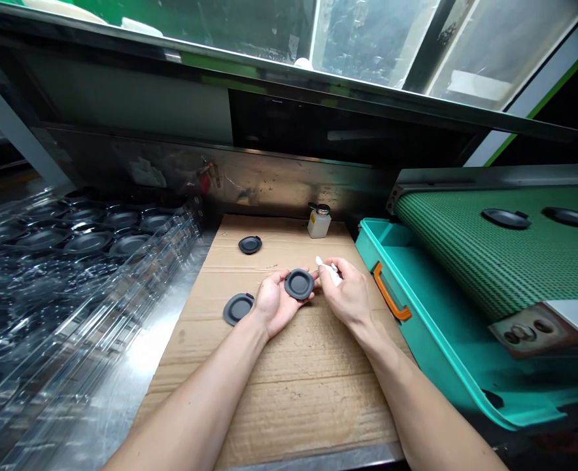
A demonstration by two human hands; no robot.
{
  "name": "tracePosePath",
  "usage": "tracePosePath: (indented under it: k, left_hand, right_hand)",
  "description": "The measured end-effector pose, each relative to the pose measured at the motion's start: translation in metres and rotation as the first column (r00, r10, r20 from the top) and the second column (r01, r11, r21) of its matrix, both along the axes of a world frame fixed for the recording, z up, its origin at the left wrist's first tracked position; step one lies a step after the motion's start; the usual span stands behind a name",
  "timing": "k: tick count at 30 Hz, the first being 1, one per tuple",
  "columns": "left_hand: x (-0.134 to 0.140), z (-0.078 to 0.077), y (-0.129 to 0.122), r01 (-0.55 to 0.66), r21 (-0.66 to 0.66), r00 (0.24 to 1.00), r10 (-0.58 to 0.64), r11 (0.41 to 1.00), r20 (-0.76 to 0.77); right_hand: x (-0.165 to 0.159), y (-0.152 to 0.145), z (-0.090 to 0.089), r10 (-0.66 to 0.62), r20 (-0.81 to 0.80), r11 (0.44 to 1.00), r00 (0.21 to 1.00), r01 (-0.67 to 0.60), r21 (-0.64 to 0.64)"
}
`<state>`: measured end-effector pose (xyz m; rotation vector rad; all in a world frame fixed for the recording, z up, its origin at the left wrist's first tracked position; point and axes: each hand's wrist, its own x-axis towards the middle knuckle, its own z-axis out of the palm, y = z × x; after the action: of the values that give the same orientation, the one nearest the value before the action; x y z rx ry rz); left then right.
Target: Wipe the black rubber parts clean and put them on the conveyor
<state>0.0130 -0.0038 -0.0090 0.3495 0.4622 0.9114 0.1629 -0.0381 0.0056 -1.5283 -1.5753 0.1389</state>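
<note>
My left hand (pixel 280 302), palm up, holds a round black plastic lid (pixel 299 284) with a raised rim, over the cardboard sheet (pixel 289 386). Just to its right, my right hand (pixel 344 291) is closed on a crumpled white cloth (pixel 332 271), its tip poking out near the lid's edge. A second black lid (pixel 237 308) lies on the cardboard by my left wrist, partly behind it. Farther back rests another black lid (pixel 250 244). At the back of the cardboard stands a small whitish bottle (pixel 319 221) with a dark metal top.
Clear plastic trays (pixel 87 242) with several black lids are stacked at left. At right, a turquoise bin (pixel 416 327) with an orange handle (pixel 391 293) sits under a green conveyor belt (pixel 465 248), which carries black lids (pixel 505 218). A metal panel (pixel 279 176) closes off the back.
</note>
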Motion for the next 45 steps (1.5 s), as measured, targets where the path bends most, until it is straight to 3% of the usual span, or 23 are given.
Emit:
tracePosePath:
  k: [3, 10, 13, 29, 43, 45]
  left_hand:
    - [0.005, 0.001, -0.004, -0.006, 0.031, 1.000, 0.006, 0.999, 0.005]
    - [0.011, 0.001, -0.011, -0.062, 0.056, 0.992, 0.068, 0.996, -0.111]
    - [0.011, 0.002, -0.012, -0.102, 0.056, 0.991, 0.107, 0.993, -0.084]
    - [0.015, 0.002, -0.010, -0.160, 0.030, 0.984, 0.162, 0.987, -0.073]
    - [0.015, 0.000, -0.011, -0.143, 0.068, 0.985, 0.149, 0.987, -0.092]
    - [0.012, 0.000, -0.009, -0.105, 0.050, 0.989, 0.110, 0.993, -0.099]
  right_hand:
    - [-0.012, -0.003, -0.005, 0.101, 0.100, 0.995, 0.990, -0.102, 0.000]
    - [-0.040, -0.007, -0.014, 0.198, 0.283, 0.980, 0.939, -0.187, -0.067]
    - [-0.038, -0.004, -0.013, 0.123, 0.317, 0.991, 0.940, -0.101, -0.086]
    - [-0.035, 0.003, -0.010, 0.187, 0.404, 0.981, 0.896, -0.147, -0.128]
    - [-0.035, 0.005, -0.009, 0.150, 0.343, 0.985, 0.927, -0.110, -0.134]
    - [-0.036, 0.004, -0.007, 0.224, 0.326, 0.973, 0.918, -0.192, -0.129]
